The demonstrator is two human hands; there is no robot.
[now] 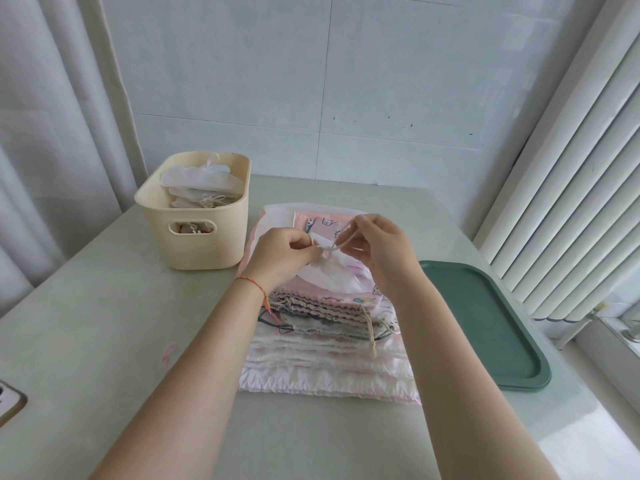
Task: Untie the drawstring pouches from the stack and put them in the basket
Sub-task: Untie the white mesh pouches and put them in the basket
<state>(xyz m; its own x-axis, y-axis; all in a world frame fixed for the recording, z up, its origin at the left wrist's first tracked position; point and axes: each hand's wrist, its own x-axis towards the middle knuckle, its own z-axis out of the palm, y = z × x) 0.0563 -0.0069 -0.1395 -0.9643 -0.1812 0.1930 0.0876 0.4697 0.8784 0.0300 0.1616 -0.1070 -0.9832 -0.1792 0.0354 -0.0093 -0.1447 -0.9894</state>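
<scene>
A small white fabric drawstring pouch is sitting atop the stack of pink and white folded pouches at table centre, its cream cord being worked by both hands. The left hand is pinching the cord at the knot w/ curled fingers; the right hand is pinching the cord's loop, pulling up & right. A cream plastic basket, far left of the stack, is holding other white pouches. A dark green plastic tray is lying at right on the pale green table.
</scene>
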